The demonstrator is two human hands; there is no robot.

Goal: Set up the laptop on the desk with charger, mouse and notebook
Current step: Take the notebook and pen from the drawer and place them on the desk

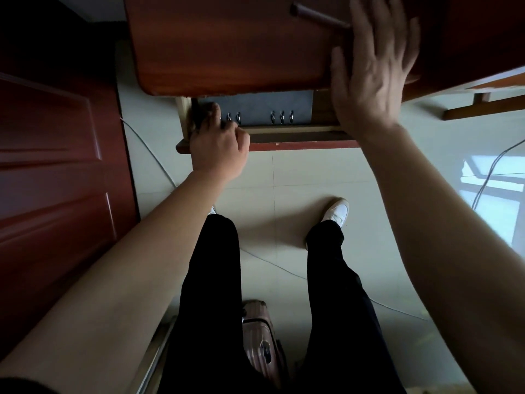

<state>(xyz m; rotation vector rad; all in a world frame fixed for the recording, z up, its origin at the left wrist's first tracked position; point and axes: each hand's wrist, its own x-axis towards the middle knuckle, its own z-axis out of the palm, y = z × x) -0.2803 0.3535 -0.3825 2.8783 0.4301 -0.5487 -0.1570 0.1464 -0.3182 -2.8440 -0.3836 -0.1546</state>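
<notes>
The grey notebook [255,105], matte-covered with six shiny metal rings [281,117] in two groups of three, lies in the open wooden drawer [298,135] under the desk [227,46]. The left hand [218,146] reaches into the drawer's left corner, fingers curled round a dark object [196,110] too blurred to identify, thumb over the notebook's cover. The right hand [375,72] hovers flat, fingers spread, above the glossy reddish-brown desktop's rounded edge, near a dark cylindrical bar [318,15]. Below: pale floor tiles [284,177], a ribbed pink suitcase [257,336], a panelled red-brown door [51,166].
</notes>
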